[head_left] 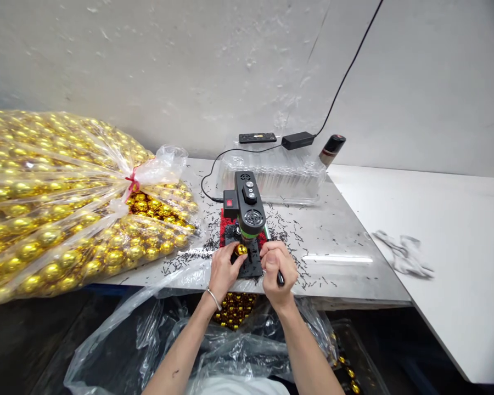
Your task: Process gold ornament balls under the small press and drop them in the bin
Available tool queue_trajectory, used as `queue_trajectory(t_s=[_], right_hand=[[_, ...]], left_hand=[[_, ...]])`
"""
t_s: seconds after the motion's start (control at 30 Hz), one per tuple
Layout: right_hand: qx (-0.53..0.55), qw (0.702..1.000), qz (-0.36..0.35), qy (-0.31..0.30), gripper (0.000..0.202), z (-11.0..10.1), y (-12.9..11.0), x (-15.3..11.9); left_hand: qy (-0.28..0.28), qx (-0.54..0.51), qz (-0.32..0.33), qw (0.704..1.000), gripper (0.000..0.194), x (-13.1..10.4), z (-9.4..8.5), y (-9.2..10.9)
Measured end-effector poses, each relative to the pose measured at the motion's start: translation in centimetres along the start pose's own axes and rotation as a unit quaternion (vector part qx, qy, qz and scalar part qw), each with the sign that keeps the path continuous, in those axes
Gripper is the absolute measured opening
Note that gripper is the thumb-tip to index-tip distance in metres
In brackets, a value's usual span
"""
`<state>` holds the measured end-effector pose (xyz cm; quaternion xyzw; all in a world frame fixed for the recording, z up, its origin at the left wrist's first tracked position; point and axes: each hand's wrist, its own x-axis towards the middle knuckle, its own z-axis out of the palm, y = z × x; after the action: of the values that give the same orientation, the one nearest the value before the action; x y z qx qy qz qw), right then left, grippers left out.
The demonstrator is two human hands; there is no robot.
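Gold ball (241, 249) sits at the foot of the press (251, 203), under the front of its head. The left hand (224, 269) pinches it narrowly between thumb and fingers; the right hand (280, 267) is curled around the lever (280, 279) at the press's right side. Work on this one ball looks to be midway: it is in place at the press and not let go. Many more balls lie in a tied bag (53, 219) left of the press, and others (235, 310) lie below it, nearer the person; which of these are finished and which are left, I cannot tell. Black bits (313, 269) litter the surface around the press. The ball is round, shiny and mirror-like, with bright highlights and a dark spot on top; fingers cover its sides, and any mark is too small to read.
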<state>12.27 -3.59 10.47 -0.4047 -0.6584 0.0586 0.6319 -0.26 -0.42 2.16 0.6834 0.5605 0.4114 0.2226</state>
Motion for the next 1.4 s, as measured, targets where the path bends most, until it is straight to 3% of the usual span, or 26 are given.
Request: queue_trajectory(t_s=[0.13, 0.5, 0.7, 0.8, 0.93, 1.07, 1.17, 1.23, 1.33, 1.4], right_hand=[[0.000, 1.000, 0.001, -0.002, 0.029, 0.0, 0.1, -0.1], [-0.006, 0.997, -0.078, 0.008, 0.032, 0.9, 3.4, -2.7], [-0.010, 0.997, -0.070, 0.035, 0.034, 1.5, 4.6, -3.7], [-0.028, 0.995, -0.097, 0.016, 0.032, 1.5, 4.8, -3.9], [-0.043, 0.992, -0.116, -0.003, 0.031, 1.4, 4.2, -3.2], [0.010, 0.998, -0.036, 0.053, 0.033, 1.0, 1.7, -0.8], [0.019, 0.999, 0.018, 0.034, 0.032, 0.4, -0.2, 1.4], [0.025, 0.999, 0.032, 0.020, 0.032, 0.1, -0.9, 2.1], [0.031, 0.999, 0.030, 0.027, 0.032, 0.1, -0.9, 1.8], [0.031, 0.998, 0.026, 0.041, 0.032, 0.3, -0.4, 1.1]], left_hand=[[-0.006, 0.032, 0.045, 0.998, 0.028, 0.1, 0.4, 0.0], [0.005, 0.041, 0.052, 0.998, 0.028, -0.1, 0.8, -0.7], [0.009, 0.038, 0.059, 0.997, 0.028, -0.2, 0.9, -0.8], [0.012, 0.033, 0.068, 0.997, 0.028, -0.2, 0.9, -0.9], [0.020, 0.028, 0.078, 0.996, 0.028, 0.0, 1.1, -1.2], [0.034, 0.018, 0.077, 0.996, 0.027, 0.2, 1.2, -1.0], [0.058, 0.010, 0.098, 0.993, 0.031, -1.5, 0.3, -0.5], [0.040, 0.018, 0.135, 0.990, 0.034, -3.9, -0.7, -0.1], [-0.014, 0.050, 0.190, 0.980, 0.042, -7.2, -2.0, 0.2], [-0.003, 0.078, 0.195, 0.978, 0.043, -7.4, -2.9, 0.0]])
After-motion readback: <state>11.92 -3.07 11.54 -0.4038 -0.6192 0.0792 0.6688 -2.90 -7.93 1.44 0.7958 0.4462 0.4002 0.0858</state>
